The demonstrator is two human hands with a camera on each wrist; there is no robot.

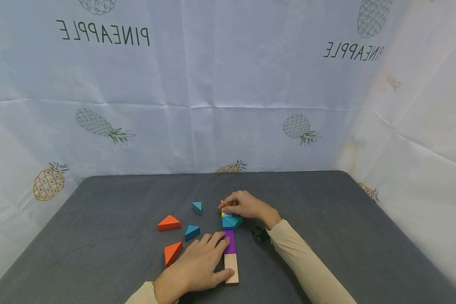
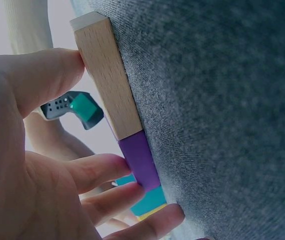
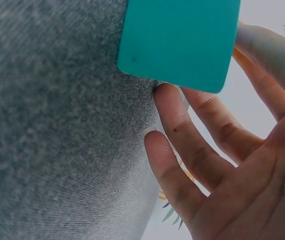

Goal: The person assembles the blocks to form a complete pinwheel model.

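Observation:
A row of blocks runs away from me on the grey table: a bare wood block [image 1: 231,269], a purple block [image 1: 230,242], teal triangular blocks [image 1: 232,222], then yellow and light-blue pieces. My left hand [image 1: 198,261] rests along the row's left side, its thumb against the wood block and loosely straight fingertips touching the purple one. At the far end, my right hand [image 1: 247,205] pinches the yellow block [image 1: 223,213] between thumb and forefinger, partly covering it. A teal block [image 3: 180,45] hides those fingertips in the right wrist view; the other fingers extend beside it, touching the table.
Left of the row lie two orange triangular blocks [image 1: 169,223] and two blue ones [image 1: 192,232], one orange block partly behind my left hand. A dark wrist camera [image 1: 260,234] sits under my right wrist. A pineapple-print cloth [image 1: 213,139] hangs behind the table.

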